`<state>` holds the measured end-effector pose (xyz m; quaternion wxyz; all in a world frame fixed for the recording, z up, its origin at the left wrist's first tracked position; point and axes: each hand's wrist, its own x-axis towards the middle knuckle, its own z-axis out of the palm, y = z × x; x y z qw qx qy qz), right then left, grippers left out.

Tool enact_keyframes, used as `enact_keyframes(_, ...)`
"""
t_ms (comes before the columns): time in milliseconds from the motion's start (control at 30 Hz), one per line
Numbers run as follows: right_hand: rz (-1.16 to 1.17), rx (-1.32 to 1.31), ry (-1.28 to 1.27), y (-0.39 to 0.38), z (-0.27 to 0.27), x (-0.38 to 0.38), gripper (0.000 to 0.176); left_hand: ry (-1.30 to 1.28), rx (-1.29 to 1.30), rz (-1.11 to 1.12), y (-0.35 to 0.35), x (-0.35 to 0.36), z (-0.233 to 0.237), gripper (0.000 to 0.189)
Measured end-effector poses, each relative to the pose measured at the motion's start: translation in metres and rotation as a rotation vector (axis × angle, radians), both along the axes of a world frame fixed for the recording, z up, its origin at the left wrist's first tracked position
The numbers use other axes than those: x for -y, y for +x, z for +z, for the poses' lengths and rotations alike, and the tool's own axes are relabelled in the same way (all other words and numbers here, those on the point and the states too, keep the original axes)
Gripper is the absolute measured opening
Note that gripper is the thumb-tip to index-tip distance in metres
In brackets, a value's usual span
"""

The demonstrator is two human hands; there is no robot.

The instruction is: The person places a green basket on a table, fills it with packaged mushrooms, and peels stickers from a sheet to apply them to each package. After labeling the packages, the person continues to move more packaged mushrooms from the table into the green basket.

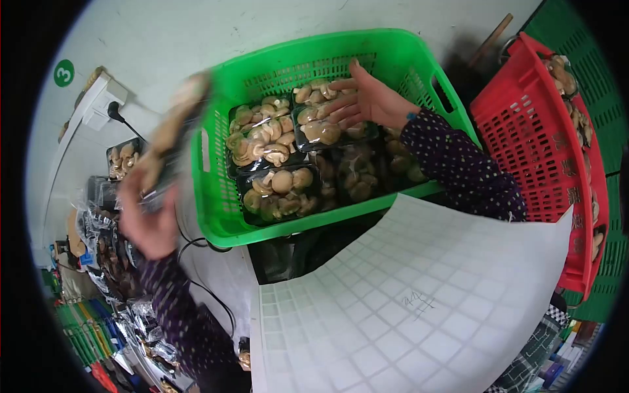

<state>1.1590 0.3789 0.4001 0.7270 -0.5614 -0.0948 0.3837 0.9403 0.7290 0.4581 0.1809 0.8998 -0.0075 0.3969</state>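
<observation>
My left hand (pixel 149 219), blurred by motion, grips a black tray of mushrooms (pixel 171 131) just outside the left rim of a green basket (pixel 288 229). The tray is tilted steeply. Over the basket, my right hand (pixel 373 101) is spread with its fingers apart, above a wrapped mushroom tray (pixel 321 131). Inside the basket, several wrapped trays lie side by side, among them one at the left (pixel 262 141) and one at the front left (pixel 282 196).
A red basket (pixel 524 124) with mushroom packs stands at the right. A large white grid-patterned sheet (pixel 406 308) covers the lower middle. A black cable (pixel 219 301) runs at the left, near another mushroom pack (pixel 122 159) and a white socket box (pixel 105 98).
</observation>
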Motion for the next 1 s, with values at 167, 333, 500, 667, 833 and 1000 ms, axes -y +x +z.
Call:
enact_keyframes(167,0.039,0.070,0.083,-0.004,-0.020,0.020,0.043,0.459,-0.071,-0.640,0.074,0.122,-0.044,0.034)
enact_keyframes(333,-0.054,-0.067,-0.199,-0.041,-0.046,0.067,0.073,0.616,-0.063,-0.894,0.093,0.143,-0.107,0.019)
enact_keyframes(500,0.260,0.168,-0.552,-0.050,-0.057,0.068,0.058,0.642,-0.588,-0.973,0.097,0.132,-0.109,0.040)
enact_keyframes(667,0.292,-0.027,-0.524,-0.047,-0.121,0.079,0.051,0.296,-0.543,-0.561,0.131,0.148,-0.102,0.078)
enact_keyframes(833,0.682,0.180,-0.955,-0.035,-0.106,0.075,0.062,0.508,-0.812,-0.406,0.141,0.157,-0.158,0.118)
enact_keyframes(1000,0.576,0.909,-1.384,-0.016,-0.009,0.020,0.056,0.433,-0.779,-0.399,0.150,0.154,-0.164,0.116)
